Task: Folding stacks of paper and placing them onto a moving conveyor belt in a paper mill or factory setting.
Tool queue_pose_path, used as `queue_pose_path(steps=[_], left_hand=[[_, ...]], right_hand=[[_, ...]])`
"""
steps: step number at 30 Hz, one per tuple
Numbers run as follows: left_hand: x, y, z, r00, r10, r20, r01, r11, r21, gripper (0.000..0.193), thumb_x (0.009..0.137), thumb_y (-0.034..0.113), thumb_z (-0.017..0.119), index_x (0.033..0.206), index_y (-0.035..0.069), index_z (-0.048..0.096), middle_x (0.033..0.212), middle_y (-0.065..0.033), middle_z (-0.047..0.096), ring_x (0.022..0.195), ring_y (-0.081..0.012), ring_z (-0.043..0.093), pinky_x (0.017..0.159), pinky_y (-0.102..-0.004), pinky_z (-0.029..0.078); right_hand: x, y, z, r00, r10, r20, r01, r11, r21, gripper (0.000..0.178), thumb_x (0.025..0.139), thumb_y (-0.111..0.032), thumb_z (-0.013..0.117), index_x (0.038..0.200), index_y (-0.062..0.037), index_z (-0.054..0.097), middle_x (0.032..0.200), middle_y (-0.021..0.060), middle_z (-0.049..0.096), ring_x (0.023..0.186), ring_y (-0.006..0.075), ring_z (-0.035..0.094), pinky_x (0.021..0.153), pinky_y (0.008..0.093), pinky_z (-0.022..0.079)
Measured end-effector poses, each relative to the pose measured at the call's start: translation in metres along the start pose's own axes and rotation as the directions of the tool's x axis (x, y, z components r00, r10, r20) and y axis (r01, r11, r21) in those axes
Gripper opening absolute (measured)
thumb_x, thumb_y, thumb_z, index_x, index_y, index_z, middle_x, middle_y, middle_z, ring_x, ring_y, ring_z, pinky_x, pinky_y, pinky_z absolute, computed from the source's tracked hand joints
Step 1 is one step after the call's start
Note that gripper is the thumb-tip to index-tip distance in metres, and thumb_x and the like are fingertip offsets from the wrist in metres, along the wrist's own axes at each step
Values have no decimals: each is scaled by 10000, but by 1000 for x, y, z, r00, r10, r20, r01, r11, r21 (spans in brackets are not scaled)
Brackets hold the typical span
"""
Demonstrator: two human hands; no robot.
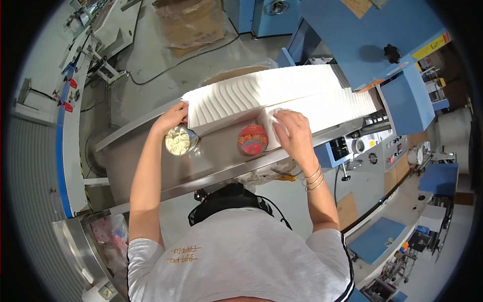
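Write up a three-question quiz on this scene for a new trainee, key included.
1. True or false: the left hand is at the left end of the long, rippled white stack.
2. Which is nearer the right hand?
A) the round clear container with cream-coloured contents
B) the round red printed item
C) the blue metal machine
3. Fill in: the thin gold-coloured bracelets circle the ____ wrist.

Key: 1 true; 2 B; 3 right.

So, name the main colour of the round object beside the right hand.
The round object is mainly red, clearest in the head view.
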State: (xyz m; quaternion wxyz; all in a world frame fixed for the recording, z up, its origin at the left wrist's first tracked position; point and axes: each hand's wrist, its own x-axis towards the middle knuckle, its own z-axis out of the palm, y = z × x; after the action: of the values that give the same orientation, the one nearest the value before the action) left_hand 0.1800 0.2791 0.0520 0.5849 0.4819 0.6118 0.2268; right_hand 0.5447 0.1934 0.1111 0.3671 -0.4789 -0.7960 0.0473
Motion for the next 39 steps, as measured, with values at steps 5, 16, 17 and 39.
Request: queue_pose_path(steps=[5, 16, 17, 39], left_hand=[[2, 18, -1, 988, -27, 155, 31, 999, -21, 446, 953, 344, 531, 1276, 37, 511, 1069, -8, 592, 923, -76, 538, 837, -239, 459], [19, -3, -17, 999, -32, 22, 29, 990, 139, 310, 983, 289, 499, 1025, 7, 618, 956, -27, 630, 786, -96, 551, 737, -241, 473], [20, -2, -17, 999, -27, 25, 23, 989, 147, 310, 983, 289, 499, 1025, 7, 618, 956, -27, 630, 786, -96, 551, 737, -241, 473], [2, -4, 28, 976, -183, -117, 125, 914, -387, 613, 946, 601, 391, 1306, 118, 507, 1198, -25, 576, 1048, -166, 546, 906, -387, 427]], right_hand=[[5, -32, 21, 976, 82, 203, -162, 893, 419, 245, 777, -48, 698, 1016, -43, 644, 932, 110, 651, 795, 306, 633, 732, 371, 520], [32, -163, 204, 841, -366, 398, 429, 899, -81, 642, 784, -417, 673, 1299, -83, 487, 1325, 267, 417, 1260, 413, 370, 1076, 516, 282], [32, -164, 208, 801, -373, 469, 516, 827, -224, 552, 800, -404, 626, 1238, -80, 533, 1326, 256, 424, 1252, 385, 373, 1063, 566, 273], [-42, -116, 100, 875, -355, 329, 287, 928, 237, 271, 630, -114, 729, 878, -181, 644, 1178, 24, 514, 1168, 241, 459, 936, 588, 329]])
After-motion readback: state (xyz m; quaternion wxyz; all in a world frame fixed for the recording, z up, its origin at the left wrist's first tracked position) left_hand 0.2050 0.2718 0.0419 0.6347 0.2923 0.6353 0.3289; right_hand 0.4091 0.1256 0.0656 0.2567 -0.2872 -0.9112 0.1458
